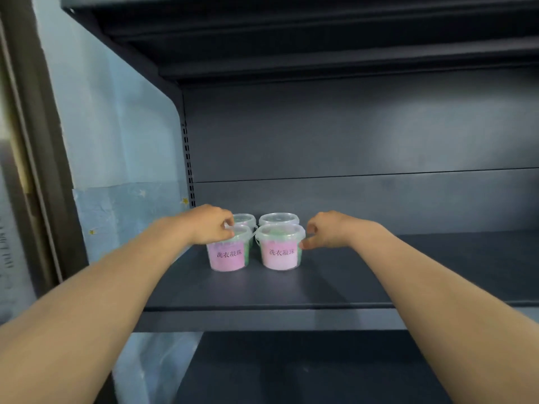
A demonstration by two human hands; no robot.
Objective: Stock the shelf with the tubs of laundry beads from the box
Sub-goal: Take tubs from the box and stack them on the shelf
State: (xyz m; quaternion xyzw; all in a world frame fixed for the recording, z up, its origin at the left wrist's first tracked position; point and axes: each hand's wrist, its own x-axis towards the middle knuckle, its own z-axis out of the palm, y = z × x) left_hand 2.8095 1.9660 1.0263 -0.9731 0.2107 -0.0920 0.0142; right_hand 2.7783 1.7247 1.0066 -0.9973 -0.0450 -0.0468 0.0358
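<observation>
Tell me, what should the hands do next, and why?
Probably let go and pull back for more tubs. The front left tub and front right tub already stand upright on the shelf, yet the left hand grips one and the right hand touches the other.

Wall (122,135): pale blue, at left.
Wallpaper patch (116,217): blue, yellow stars, ragged upper edge.
Frame (38,141): dark, far left.

My left hand (210,226) covered much of the front-left tub (228,256) lid, and I saw only the lids of the rear tubs (279,219).
</observation>
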